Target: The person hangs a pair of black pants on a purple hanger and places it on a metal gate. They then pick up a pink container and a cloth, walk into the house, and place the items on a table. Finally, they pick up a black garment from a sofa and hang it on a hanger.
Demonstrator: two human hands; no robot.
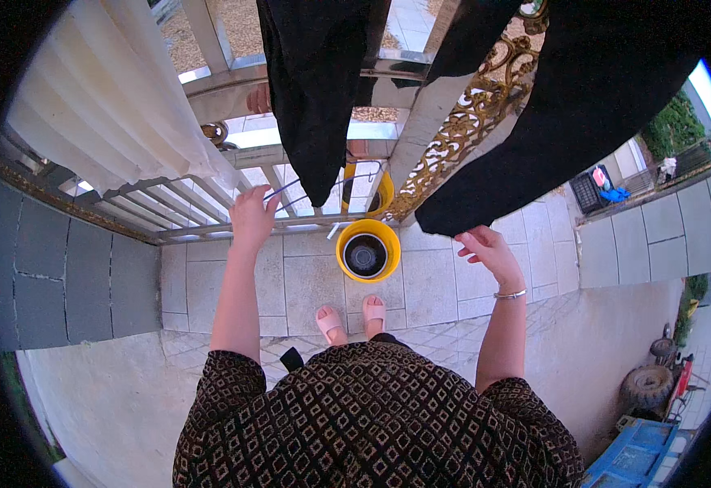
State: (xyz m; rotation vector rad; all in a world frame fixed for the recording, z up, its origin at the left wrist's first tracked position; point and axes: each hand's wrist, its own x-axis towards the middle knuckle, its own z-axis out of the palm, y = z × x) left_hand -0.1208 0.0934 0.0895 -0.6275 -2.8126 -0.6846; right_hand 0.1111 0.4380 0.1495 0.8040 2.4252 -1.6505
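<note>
My left hand (251,218) grips one end of a thin blue clothes hanger (281,191), held level before the metal gate. Part of the hanger passes behind a black cloth garment (312,104) that hangs down in the middle. On the right, my right hand (490,251) pinches the lower hem of a wide black garment (514,165) between thumb and fingers. The upper parts of both garments run out of view. On the floor between my hands stands a yellow bucket (339,249) with a dark inside.
A polished metal gate (416,122) with gold scrollwork (453,131) stands ahead. White pleated cloth (111,104) hangs at the left. A black crate (586,192) sits far right, beyond the tiled floor (428,268). A blue cart (633,454) is at the lower right.
</note>
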